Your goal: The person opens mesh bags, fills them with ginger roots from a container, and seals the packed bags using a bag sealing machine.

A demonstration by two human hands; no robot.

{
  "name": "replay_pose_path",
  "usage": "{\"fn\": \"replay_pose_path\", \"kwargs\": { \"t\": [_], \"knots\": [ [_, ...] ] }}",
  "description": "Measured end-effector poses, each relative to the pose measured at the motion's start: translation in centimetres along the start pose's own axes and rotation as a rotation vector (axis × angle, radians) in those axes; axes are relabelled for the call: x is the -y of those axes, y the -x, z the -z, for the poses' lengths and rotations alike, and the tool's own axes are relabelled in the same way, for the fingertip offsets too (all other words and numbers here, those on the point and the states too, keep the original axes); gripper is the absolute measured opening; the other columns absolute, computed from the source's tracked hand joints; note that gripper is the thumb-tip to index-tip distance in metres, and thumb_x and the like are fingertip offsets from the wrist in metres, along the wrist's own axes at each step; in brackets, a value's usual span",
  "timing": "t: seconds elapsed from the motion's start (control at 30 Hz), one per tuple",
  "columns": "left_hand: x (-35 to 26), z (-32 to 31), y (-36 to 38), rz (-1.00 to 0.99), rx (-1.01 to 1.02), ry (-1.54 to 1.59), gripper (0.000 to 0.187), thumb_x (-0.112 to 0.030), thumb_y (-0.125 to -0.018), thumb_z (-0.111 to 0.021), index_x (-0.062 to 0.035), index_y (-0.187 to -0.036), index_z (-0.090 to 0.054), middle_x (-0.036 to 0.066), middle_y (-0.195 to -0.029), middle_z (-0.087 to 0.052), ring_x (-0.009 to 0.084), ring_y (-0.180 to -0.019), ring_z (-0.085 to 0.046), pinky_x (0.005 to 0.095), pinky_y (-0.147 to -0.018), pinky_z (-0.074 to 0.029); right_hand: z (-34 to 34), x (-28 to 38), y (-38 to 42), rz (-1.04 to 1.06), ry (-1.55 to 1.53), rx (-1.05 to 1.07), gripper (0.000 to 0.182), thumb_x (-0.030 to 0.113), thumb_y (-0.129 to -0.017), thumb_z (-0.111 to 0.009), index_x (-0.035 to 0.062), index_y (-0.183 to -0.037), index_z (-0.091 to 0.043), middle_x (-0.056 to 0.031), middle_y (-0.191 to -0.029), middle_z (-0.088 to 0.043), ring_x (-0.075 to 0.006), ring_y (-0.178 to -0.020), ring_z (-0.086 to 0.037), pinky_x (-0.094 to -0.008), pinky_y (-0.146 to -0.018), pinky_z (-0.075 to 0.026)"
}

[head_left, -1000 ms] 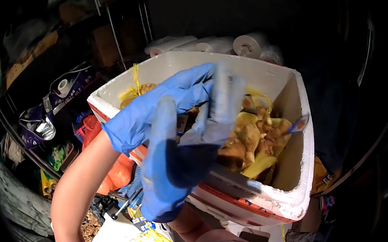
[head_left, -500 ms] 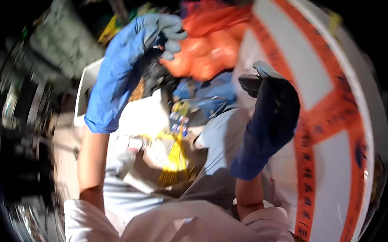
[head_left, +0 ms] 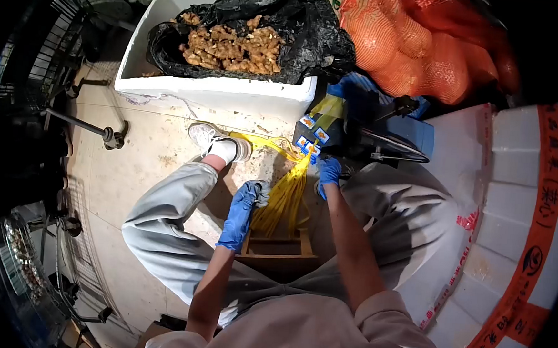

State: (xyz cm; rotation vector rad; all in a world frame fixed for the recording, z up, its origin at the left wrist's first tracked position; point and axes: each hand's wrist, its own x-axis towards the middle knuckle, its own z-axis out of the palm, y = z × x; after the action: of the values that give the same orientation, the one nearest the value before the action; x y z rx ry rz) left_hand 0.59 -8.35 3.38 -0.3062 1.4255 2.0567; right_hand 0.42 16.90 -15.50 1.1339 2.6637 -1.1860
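Observation:
A bundle of yellow mesh bags with small blue-and-white labels at its top hangs between my knees. My left hand, in a blue glove with grey fingers, is at the bundle's left edge. Its fingers are curled, and whatever they may hold is hidden. Gloved in blue too, my right hand is closed at the upper right of the bundle, beside the labels, and seems to grip the mesh; its fingertips are partly hidden. Below the strands is a wooden frame or stool.
Ahead stands a white foam box with ginger on black plastic. Orange mesh sacks lie at upper right. White foam boxes with orange tape stand at right, metal racks at left.
Both hands have come down from a raised position to the yellow mesh bags. The view has shifted, bringing the ginger box into full sight and the taped foam box farther right.

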Motion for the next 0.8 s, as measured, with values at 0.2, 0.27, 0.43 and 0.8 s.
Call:
{"fn": "replay_pose_path", "kwargs": {
  "t": [0.2,0.27,0.43,0.8],
  "knots": [
    [3.9,-0.2,-1.0,0.155,-0.034,0.057,0.023,-0.022,-0.085,-0.046,-0.0044,-0.099,-0.053,0.001,-0.087,-0.057,0.0083,-0.074,-0.054,0.0218,-0.069,-0.044,-4.3,-1.4,-6.0,-0.210,-0.338,-0.090,0.031,0.035,-0.068,-0.058,0.0045,-0.065,-0.060,-0.0128,-0.064,-0.058,-0.0288,-0.062,-0.056,-0.0371,-0.058,-0.042],
    [4.9,-0.2,-1.4,0.195,-0.046,-0.024,0.029,-0.026,-0.086,-0.044,-0.0015,-0.100,-0.051,0.005,-0.092,-0.056,0.0108,-0.081,-0.053,0.0244,-0.074,-0.042,-5.1,-0.4,-6.9,-0.157,0.187,-0.086,0.031,0.035,-0.067,-0.060,0.0044,-0.073,-0.060,-0.0138,-0.063,-0.058,-0.0263,-0.057,-0.054,-0.0347,-0.055,-0.042],
    [4.4,-0.9,-2.1,0.235,-0.044,-0.090,0.030,-0.025,-0.086,-0.043,-0.0005,-0.102,-0.050,0.007,-0.097,-0.055,0.0131,-0.087,-0.053,0.0247,-0.077,-0.041,-6.9,-2.3,-8.1,0.021,0.333,-0.220,0.030,0.035,-0.066,-0.060,0.0059,-0.066,-0.058,-0.0127,-0.062,-0.057,-0.0280,-0.057,-0.054,-0.0359,-0.052,-0.042],
    [2.9,-5.3,-3.9,0.385,0.191,0.288,0.039,-0.032,-0.087,-0.039,-0.0005,-0.108,-0.047,0.009,-0.104,-0.053,0.0168,-0.093,-0.052,0.0281,-0.080,-0.042,5.4,13.3,5.5,-0.294,-1.370,-0.030,0.015,0.016,-0.082,-0.051,0.0030,-0.089,-0.055,-0.0039,-0.070,-0.056,-0.0123,-0.056,-0.054,-0.0241,-0.050,-0.046]
  ]
}}
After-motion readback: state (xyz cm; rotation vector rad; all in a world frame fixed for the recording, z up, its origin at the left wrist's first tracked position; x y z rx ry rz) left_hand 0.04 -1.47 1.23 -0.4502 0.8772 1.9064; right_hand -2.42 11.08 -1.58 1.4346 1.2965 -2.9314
